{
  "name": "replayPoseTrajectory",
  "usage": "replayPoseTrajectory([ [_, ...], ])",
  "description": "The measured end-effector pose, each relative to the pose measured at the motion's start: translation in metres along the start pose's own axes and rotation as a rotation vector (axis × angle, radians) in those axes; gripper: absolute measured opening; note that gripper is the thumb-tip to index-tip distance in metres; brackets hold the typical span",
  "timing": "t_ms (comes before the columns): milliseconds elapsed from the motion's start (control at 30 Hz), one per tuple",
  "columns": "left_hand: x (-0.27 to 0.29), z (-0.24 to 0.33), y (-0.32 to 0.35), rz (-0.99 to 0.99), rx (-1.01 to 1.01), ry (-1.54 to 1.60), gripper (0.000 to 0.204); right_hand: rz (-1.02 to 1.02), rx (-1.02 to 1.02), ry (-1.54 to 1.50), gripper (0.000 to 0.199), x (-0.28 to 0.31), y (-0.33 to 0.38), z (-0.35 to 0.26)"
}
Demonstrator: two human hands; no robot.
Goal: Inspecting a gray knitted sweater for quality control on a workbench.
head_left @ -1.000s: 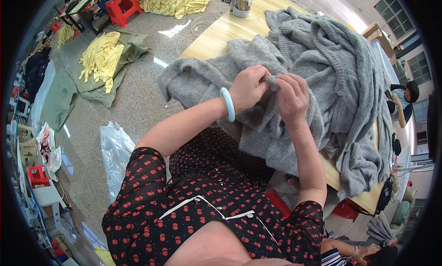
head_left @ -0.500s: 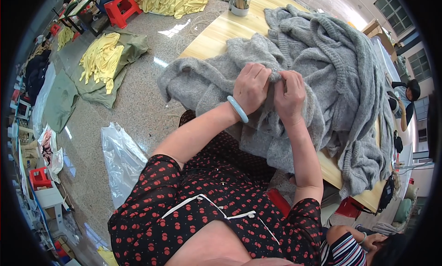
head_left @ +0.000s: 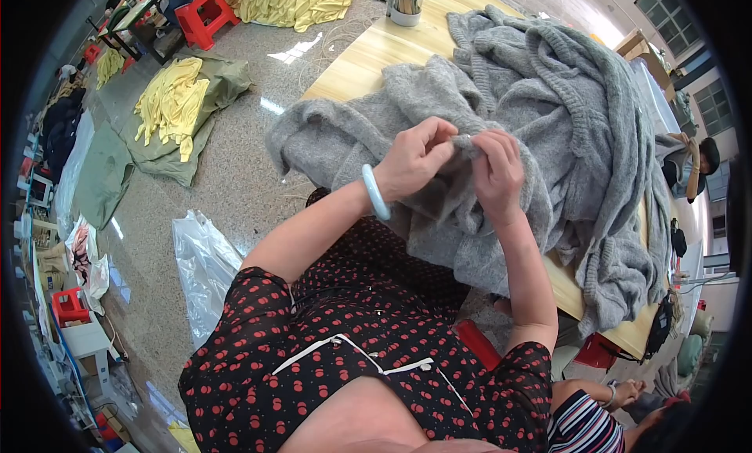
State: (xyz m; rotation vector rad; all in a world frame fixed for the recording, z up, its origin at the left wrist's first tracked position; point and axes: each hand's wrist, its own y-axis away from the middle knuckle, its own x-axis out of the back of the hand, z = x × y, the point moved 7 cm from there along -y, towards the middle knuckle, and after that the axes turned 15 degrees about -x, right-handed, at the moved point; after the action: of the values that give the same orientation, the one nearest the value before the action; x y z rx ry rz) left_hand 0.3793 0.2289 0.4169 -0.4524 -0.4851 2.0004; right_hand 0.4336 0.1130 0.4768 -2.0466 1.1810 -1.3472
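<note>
Grey knitted garments point(head_left: 540, 108) lie heaped on a light wooden table and hang over its near edge. My right hand point(head_left: 501, 171) grips a bunched bit of the grey knit, thumb and fingers pressed together on it. Just to the left, my left hand point(head_left: 415, 159) is closed in a pinch at that same bit of cloth, its fingers bent. What sits between its fingertips is too small to make out. A pale blue bangle point(head_left: 375, 192) circles my left wrist.
On the wooden table point(head_left: 368, 49) stands a cup point(head_left: 406, 10) of slender tools at the far edge. Yellow garments point(head_left: 174, 100) lie on green cloth to the left, near a red stool point(head_left: 205, 16) and clear plastic point(head_left: 205, 265). Another person point(head_left: 587, 422) sits close at lower right.
My left hand has shifted left and a little down, opening a gap from my right hand. My right hand has moved slightly down and stays on the knit.
</note>
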Motion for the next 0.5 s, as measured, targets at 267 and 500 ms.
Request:
replayPoseTrajectory([
  [267, -0.008, 0.036, -0.026, -0.459, -0.468, -0.350, 0.016, -0.055, -0.012, -0.049, 0.022, 0.006, -0.004, -0.007],
  [500, 0.001, 0.011, -0.031, -0.194, -0.119, -0.091, 0.022, 0.037, -0.288, -0.039, 0.016, 0.006, -0.011, 0.013],
])
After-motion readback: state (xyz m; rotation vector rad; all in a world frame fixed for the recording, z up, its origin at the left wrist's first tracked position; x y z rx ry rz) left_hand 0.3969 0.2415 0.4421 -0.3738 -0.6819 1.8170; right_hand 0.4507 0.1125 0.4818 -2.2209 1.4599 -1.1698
